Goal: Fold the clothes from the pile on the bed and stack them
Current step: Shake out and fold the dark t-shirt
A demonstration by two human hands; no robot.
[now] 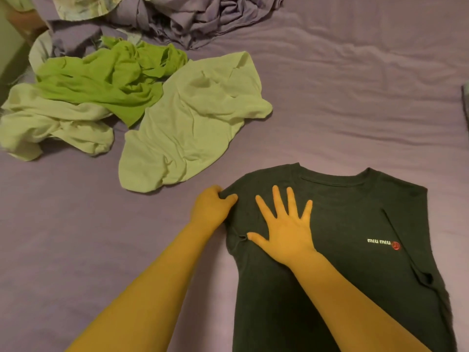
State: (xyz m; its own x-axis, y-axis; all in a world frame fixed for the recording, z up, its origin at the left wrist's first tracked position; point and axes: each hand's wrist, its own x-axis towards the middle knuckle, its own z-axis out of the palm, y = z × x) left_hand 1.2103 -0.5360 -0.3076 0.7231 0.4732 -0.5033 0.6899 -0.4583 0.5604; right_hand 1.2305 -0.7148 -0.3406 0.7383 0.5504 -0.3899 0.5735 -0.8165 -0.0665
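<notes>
Dark shirt is lying flat on the purple bed sheet, neck away from the person. Right hand is pressing it, fingers spread. Left hand is pinching the shirt's left shoulder edge. Green clothes pile is sitting well apart, upper left.

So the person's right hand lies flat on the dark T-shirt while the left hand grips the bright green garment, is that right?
Not quite. The head view shows the left hand gripping the left shoulder edge of the dark T-shirt itself, not the bright green garment, which lies untouched in the pile farther away. The right hand does lie flat, fingers spread, on the dark T-shirt.
</notes>
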